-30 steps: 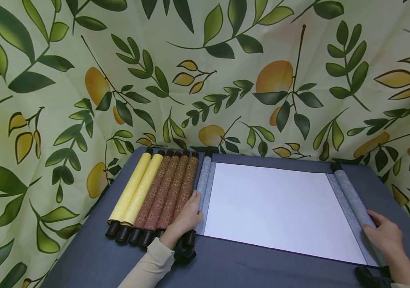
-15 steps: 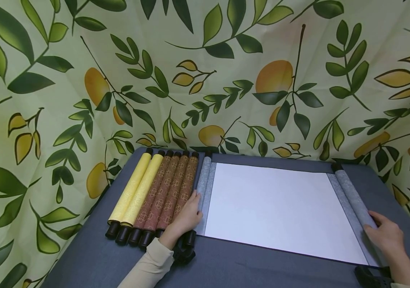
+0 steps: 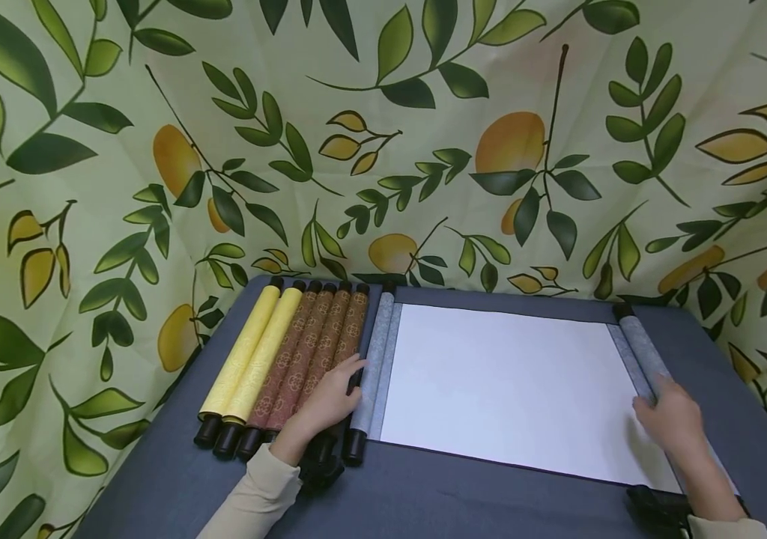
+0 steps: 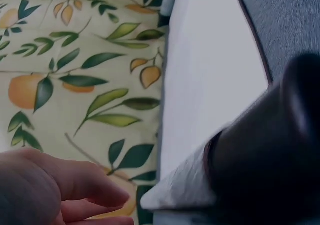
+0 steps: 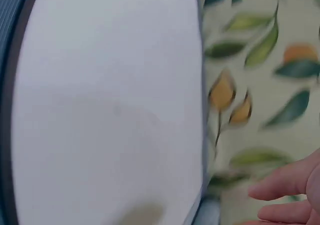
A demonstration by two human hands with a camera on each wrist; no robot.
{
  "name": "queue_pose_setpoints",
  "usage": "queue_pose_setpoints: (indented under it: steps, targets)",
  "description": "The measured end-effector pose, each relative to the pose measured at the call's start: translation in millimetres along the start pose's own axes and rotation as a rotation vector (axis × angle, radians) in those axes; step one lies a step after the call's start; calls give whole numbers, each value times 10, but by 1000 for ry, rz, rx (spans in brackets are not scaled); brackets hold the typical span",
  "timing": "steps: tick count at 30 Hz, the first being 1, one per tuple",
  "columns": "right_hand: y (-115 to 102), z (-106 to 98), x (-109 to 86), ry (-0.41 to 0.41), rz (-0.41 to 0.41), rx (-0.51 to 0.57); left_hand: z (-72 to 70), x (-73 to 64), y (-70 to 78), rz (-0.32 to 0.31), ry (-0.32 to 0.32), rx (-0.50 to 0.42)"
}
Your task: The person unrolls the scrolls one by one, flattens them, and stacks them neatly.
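Observation:
A hanging scroll with a blank white sheet and blue-grey borders lies unrolled on the table. My left hand is just left of its rolled left end, above the rolled brown scrolls. In the left wrist view a gap separates those fingers from the scroll's black end knob. Over the right roll hovers my right hand, partly hiding that roll. The right wrist view has its fingers loosely extended beside the sheet, gripping nothing.
Two rolled yellow scrolls lie left of the several brown ones, all side by side. A dark blue-grey cloth covers the table. Behind it hangs a fabric backdrop printed with leaves and fruit.
Both hands have let go of the scroll's rolled ends. The left hand has shifted left over the brown scrolls; the right has lifted and moved left. The scroll stays spread.

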State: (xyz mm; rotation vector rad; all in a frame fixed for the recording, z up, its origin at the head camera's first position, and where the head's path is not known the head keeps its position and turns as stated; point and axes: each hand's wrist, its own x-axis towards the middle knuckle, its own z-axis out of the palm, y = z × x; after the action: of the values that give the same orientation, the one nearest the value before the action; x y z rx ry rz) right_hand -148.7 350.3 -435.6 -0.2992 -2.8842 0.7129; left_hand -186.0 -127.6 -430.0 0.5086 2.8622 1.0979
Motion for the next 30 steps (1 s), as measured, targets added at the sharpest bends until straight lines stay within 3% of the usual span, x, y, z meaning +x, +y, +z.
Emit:
queue_pose_setpoints:
  steps: [3,6,10,16,22,26,30]
  targets:
    - [-314,153,-19,63,-112,63,-95,-24,-42,-19,57,8]
    - [-657,327,-30,29,-188,147,-179,-47,-95,-47,110,24]
    - [-1108,525,-49,-92,-232,266,-270,-65,-171,-97,140,23]
    - [-1685,867,-99,-194,-307,420,-327,-122,-267,-156,145,37]
    - [-2253,1203,-171,-333,-298,571,-324,-176,-333,-165,153,62]
    - [-2572,1367,-278,-479,-343,694,-309,-199,-363,-157,170,60]
    - [-2853,1475,-440,-560,-393,713,-298,-211,-372,-161,188,51]
